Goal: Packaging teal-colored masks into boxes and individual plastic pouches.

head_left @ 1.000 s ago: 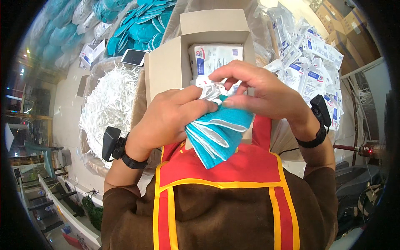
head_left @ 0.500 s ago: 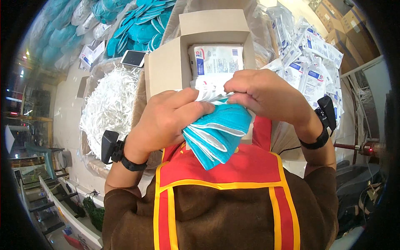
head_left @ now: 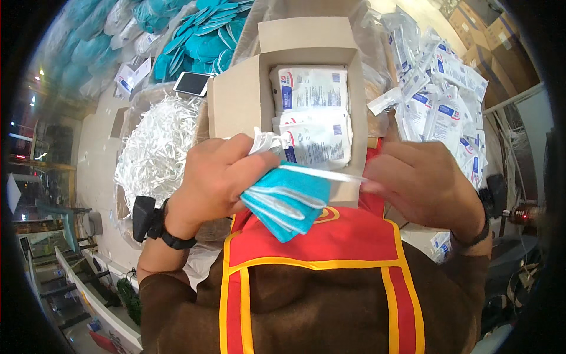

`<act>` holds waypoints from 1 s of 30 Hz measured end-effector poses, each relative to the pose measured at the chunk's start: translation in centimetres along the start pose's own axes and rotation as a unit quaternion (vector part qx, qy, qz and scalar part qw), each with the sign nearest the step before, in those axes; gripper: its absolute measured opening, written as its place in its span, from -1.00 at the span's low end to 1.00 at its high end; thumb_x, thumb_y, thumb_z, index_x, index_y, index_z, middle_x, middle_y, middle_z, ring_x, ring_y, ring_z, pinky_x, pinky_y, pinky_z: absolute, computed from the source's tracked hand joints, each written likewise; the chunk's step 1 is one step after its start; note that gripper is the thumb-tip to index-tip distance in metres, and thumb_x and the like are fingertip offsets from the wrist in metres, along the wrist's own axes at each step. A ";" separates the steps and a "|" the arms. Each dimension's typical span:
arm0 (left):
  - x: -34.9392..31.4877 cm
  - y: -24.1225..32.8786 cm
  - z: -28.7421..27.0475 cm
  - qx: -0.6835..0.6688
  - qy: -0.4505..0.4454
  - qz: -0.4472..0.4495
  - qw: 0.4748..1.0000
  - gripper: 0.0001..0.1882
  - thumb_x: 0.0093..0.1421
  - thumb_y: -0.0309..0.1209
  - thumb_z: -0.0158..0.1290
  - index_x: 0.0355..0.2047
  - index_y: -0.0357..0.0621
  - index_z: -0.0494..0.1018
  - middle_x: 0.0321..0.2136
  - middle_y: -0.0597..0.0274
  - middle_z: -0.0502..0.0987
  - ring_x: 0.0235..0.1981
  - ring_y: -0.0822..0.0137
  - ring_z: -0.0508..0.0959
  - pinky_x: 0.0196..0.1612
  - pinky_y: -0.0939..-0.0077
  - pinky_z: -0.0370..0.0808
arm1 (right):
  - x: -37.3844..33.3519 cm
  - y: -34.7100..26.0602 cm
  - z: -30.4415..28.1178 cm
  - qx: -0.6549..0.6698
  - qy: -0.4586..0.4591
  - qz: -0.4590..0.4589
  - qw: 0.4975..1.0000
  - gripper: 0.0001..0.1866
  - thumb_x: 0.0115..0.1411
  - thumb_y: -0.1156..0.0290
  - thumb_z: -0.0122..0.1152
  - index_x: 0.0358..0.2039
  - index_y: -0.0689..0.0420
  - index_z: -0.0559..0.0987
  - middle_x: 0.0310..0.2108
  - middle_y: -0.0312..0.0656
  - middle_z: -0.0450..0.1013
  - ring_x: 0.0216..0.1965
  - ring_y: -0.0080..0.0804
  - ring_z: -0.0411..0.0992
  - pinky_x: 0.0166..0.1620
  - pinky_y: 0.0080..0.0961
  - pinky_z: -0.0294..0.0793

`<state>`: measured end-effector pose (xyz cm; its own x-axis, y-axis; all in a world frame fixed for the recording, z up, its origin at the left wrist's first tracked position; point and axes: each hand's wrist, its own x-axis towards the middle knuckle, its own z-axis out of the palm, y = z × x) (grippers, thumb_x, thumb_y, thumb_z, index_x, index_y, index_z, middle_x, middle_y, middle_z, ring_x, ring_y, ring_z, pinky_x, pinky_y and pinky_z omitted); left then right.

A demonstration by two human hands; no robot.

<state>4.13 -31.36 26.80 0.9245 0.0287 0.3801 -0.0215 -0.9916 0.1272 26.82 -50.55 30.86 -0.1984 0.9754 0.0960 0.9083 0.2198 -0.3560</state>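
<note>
Left hand (head_left: 217, 172): grips teal masks (head_left: 290, 203), apparently bracing them | Right hand (head_left: 420, 182): pinches one white strap (head_left: 331, 173), held taut | Open box (head_left: 236, 99): just beyond, seemingly for reach

The masks (head_left: 288, 203) are before the box (head_left: 236, 100), packets (head_left: 315, 144) inside it, a strap heap (head_left: 156, 150) left, loose pouches (head_left: 443, 115) right.

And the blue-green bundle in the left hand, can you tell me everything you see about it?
The blue-green bundle is several soft, fabric-like layers, with white showing between them, fanned out toward the bottom. The left hand grips its upper left part. White straps bunch above it, and one stretches nearly straight to the right hand. It's tilted, held in front of the red apron. I can't count its layers.
</note>
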 end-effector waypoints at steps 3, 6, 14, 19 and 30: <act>-0.9 -0.3 -0.3 0.003 -0.007 0.012 1.000 -0.61 -0.20 -0.10 0.23 -0.36 0.03 0.51 -0.65 0.27 0.29 -0.67 0.24 0.40 -0.62 0.40 0.27 | -1.9 -0.3 -1.7 0.031 -0.049 0.048 0.997 -0.87 0.07 0.37 0.19 -0.46 0.12 0.45 -0.52 -0.18 0.43 -0.48 -0.21 0.47 -0.47 -0.35 0.41; -1.7 -0.9 -0.2 -0.004 -0.011 0.030 0.999 -0.61 -0.21 -0.10 0.23 -0.37 0.02 0.52 -0.63 0.26 0.34 -0.67 0.24 0.42 -0.62 0.40 0.28 | -3.3 0.1 -2.3 0.007 -0.034 0.047 0.998 -0.89 0.04 0.40 0.22 -0.48 0.11 0.46 -0.57 -0.17 0.40 -0.51 -0.22 0.46 -0.49 -0.43 0.40; -1.0 -1.7 1.3 -0.113 0.102 0.055 0.987 -0.70 -0.13 -0.30 0.18 -0.33 -0.07 0.53 -0.45 0.14 0.51 -0.51 0.17 0.51 -0.51 0.36 0.36 | -5.6 8.0 -0.3 0.433 0.248 0.235 0.834 -0.85 0.22 0.36 0.08 -0.39 0.18 0.44 -0.53 -0.30 0.37 -0.57 -0.65 0.36 -0.58 -0.73 0.34; -0.3 -0.6 1.8 -0.158 0.107 0.071 0.979 -0.73 -0.12 -0.32 0.18 -0.34 -0.04 0.52 -0.43 0.16 0.53 -0.53 0.17 0.50 -0.49 0.36 0.36 | 1.7 6.8 6.2 0.681 0.095 0.146 0.711 -0.82 0.12 0.35 0.15 -0.33 0.16 0.43 -0.49 -0.29 0.36 -0.60 -0.66 0.27 -0.57 -0.71 0.28; 0.6 -0.2 1.8 -0.171 0.075 0.069 0.980 -0.73 -0.11 -0.33 0.18 -0.34 -0.04 0.51 -0.43 0.15 0.52 -0.53 0.16 0.50 -0.50 0.35 0.36 | 5.6 4.6 6.9 0.455 -0.030 -0.028 0.890 -0.82 0.17 0.43 0.13 -0.25 0.24 0.49 -0.43 -0.28 0.43 -0.42 -0.55 0.37 -0.34 -0.66 0.32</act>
<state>5.34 -31.33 25.33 0.8382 -0.0590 0.5422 -0.2920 -0.8882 0.3548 27.36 -44.00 23.32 -0.2787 0.9554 0.0977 0.2281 0.1646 -0.9596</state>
